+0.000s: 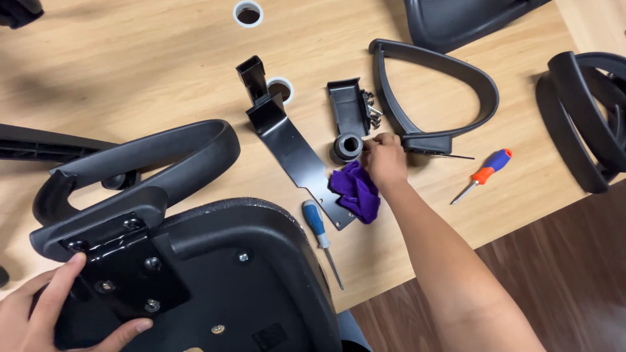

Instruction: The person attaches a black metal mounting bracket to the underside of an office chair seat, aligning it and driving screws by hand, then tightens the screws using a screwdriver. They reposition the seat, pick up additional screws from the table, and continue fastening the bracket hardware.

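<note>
My left hand (39,316) rests on the glossy black bracket (124,267) of an armrest (137,169), which lies against the upturned black seat base (261,261) at the lower left. My right hand (385,160) reaches across the wooden table (130,72), fingers pinched together near a small black tray of screws (355,107) and a black cylindrical spacer (346,147). I cannot tell whether the fingers hold a screw. A purple cloth (357,191) lies just below that hand. A second, loose armrest (443,91) lies right of the hand.
A long black metal bracket (287,140) lies mid-table. A blue-handled screwdriver (321,238) lies near the front edge, an orange and blue one (486,175) to the right. Black chair parts (587,117) sit at the right edge and top; two cable holes (248,13) pierce the table.
</note>
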